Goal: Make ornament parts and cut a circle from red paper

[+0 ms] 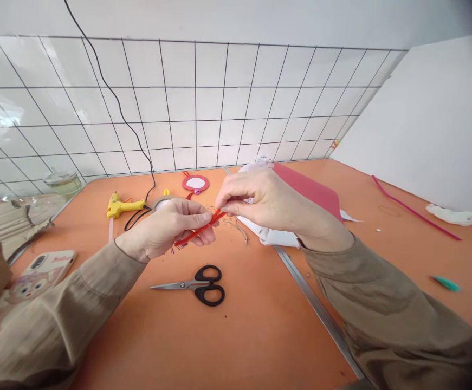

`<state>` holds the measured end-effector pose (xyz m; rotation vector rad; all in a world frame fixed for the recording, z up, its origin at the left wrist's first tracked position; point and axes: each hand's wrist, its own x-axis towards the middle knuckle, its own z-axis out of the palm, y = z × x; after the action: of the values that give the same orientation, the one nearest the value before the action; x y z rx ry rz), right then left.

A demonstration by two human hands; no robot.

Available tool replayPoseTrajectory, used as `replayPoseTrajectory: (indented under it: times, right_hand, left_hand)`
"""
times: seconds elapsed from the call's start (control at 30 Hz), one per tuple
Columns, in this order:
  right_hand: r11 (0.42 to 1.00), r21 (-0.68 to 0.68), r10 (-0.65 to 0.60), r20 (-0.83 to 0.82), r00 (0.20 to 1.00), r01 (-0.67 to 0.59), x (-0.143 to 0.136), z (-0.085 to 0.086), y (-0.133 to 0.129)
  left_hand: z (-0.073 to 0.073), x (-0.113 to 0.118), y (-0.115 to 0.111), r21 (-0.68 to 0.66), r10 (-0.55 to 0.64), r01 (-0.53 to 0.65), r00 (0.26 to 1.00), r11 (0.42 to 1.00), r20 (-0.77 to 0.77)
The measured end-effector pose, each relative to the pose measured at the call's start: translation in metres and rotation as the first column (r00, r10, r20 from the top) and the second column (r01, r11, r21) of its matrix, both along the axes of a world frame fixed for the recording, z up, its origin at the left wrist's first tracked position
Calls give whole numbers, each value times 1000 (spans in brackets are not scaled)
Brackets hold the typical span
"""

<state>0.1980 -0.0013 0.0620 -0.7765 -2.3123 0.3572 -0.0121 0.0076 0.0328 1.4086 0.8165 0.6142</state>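
At the left of the frame, you have a cartoon-patterned phone (40, 275) lying on the orange worktop (170, 346), with torn cardboard (12, 222) and a glass jar (63, 184) above it. Your yellow glue gun (124, 207) rests left of centre, near a black cable (114, 93) that hangs before the white tiled wall (211, 103). You'll see black-handled scissors (191, 284) at lower centre, points leftward, while at far right lie a magenta strip (416, 210) and a green tuft (447, 283).

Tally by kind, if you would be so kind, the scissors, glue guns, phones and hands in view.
Scissors: 1 pair
Yellow glue gun: 1
Phone: 1
Hands, left hand and right hand: 2
Total: 5
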Motion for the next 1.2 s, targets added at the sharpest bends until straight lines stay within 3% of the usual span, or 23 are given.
replayPoseTrajectory:
  times: [0.13, 0.33, 0.5, 0.63, 0.83, 1.03, 1.2]
  right_hand:
    - [1000, -16, 2, -10, 1000, -2, -1, 0, 0]
    - [985, -171, 3, -91, 996, -19, -4, -2, -2]
    - [900, -426, -63, -332, 941, -90, -7, -1, -3]
    - [826, -541, -85, -394, 915, -157, -11, -4, 2]
    - [749, -573, 10, -491, 871, -332, -17, -20, 15]
    - [632, -601, -13, -641, 768, -490, -24, -24, 16]
    - [636, -601, -139, -705, 695, -483, -31, -28, 18]
  left_hand:
    - [-2, -1, 1, 13, -19, 20, 999, 1000, -34]
    - [-3, -1, 1, 0, -53, 53, 998, 999, -23]
    - [-6, 0, 2, 2, 34, -34, 998, 999, 54]
    - [-6, 2, 1, -13, 83, -82, 979, 997, 188]
    - [-5, 8, -3, -20, 69, -66, 929, 998, 364]
    - [-8, 9, -6, -14, 84, -86, 917, 996, 389]
    - [-8, 9, -5, 26, 127, -142, 939, 989, 319]
